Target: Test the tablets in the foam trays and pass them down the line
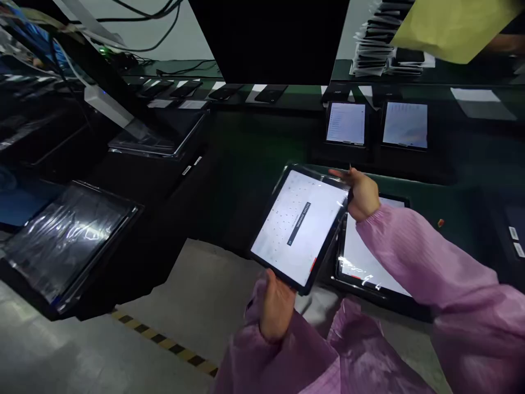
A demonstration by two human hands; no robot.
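Note:
Between my two hands I hold a tablet, tilted, its white screen lit and a dark label bar across it. Clear film shows along its upper edge. My left hand grips the near bottom edge, the thumb by the frame. My right hand has the far right corner, with part of its fingers hidden behind the tablet. Just under my right forearm lies a second lit tablet on the bench, partly covered by the sleeve.
Two lit tablets stand farther back on the dark green bench. Film-wrapped panels lie at left, near a slanted dark post with cables. A black monitor hangs ahead. Paper stacks and a yellow sheet are upper right.

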